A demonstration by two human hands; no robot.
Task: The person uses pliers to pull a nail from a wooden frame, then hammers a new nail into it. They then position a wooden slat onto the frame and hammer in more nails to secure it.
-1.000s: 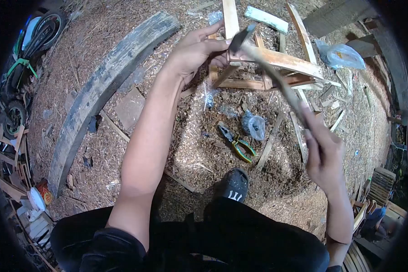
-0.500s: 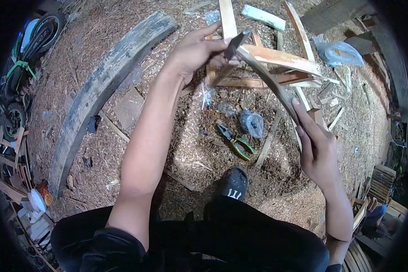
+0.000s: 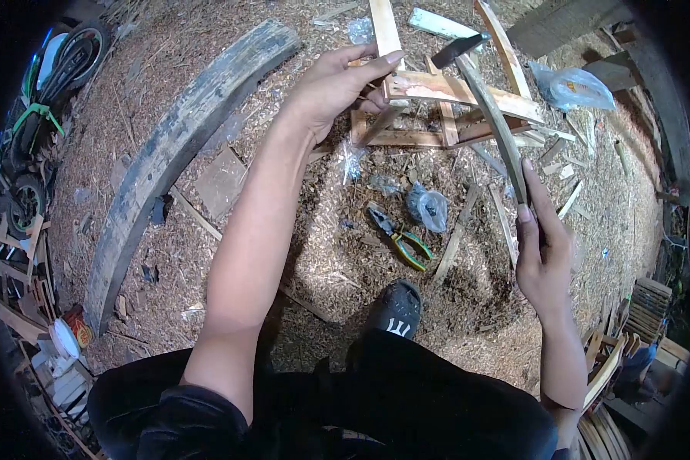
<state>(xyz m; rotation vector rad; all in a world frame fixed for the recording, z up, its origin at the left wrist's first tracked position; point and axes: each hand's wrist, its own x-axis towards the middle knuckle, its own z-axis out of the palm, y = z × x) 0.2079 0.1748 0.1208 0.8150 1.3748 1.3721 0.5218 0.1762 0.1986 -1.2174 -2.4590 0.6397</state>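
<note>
The right hand (image 3: pixel 543 261) is curled closed on the lower handle of a hammer (image 3: pixel 500 132), whose head is raised over the far part of a wooden frame (image 3: pixel 437 87). The left hand (image 3: pixel 331 90) is partly closed at the frame's left corner, digits bent against the wood; whether it also pinches something small I cannot tell. The frame lies at the far middle of the scene, on chip-strewn ground (image 3: pixel 468 349). Nearer than the frame are a small clear bag (image 3: pixel 429 208) with dark contents and, just left of it, pliers (image 3: pixel 399 239) with parted handles. Nearer again is a dark shoe (image 3: pixel 395 310). A long curved timber (image 3: pixel 180 149) lies left, a larger plastic bag (image 3: pixel 573 87) far right.
</note>
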